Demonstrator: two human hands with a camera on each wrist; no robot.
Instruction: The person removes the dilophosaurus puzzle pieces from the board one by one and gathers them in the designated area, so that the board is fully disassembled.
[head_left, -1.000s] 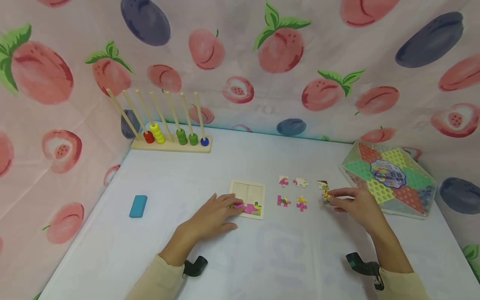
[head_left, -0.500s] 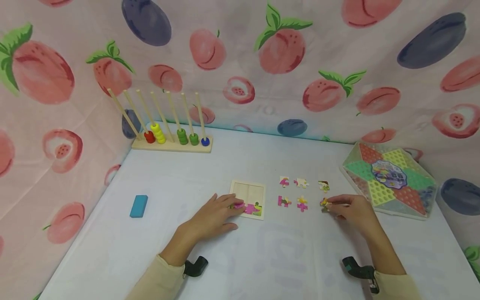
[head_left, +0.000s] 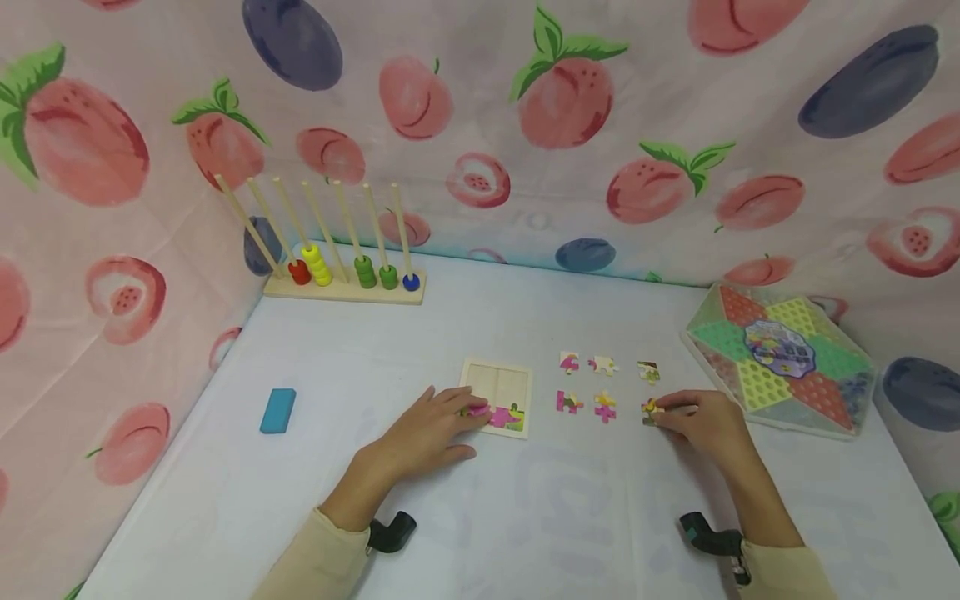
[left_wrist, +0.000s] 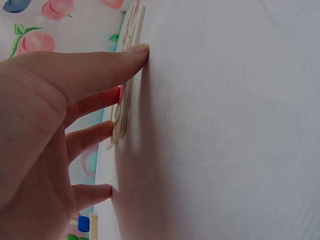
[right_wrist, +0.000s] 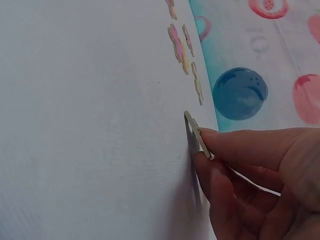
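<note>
My left hand (head_left: 423,433) lies at the lower left of a small square wooden puzzle tray (head_left: 512,385), its fingertips over pink puzzle pieces (head_left: 501,417) along the tray's near side. In the left wrist view the thumb (left_wrist: 110,67) and spread fingers touch the tray's edge (left_wrist: 120,131). To the right, my right hand (head_left: 708,425) pinches a puzzle piece (head_left: 648,410) between thumb and fingers. The right wrist view has this piece (right_wrist: 196,134) edge-on, tilted, with one side lifted off the table; its picture is hidden there.
Several loose puzzle pieces (head_left: 602,365) lie between tray and right hand, one (head_left: 648,372) just beyond the held piece. A hexagonal patterned box (head_left: 780,358) stands at right. A bead-and-peg counting rack (head_left: 345,290) is at back left, a blue block (head_left: 278,411) at left.
My right hand has drawn the puzzle piece slightly toward me, away from the piece beyond it, and turned it a little. The left hand stays in place.
</note>
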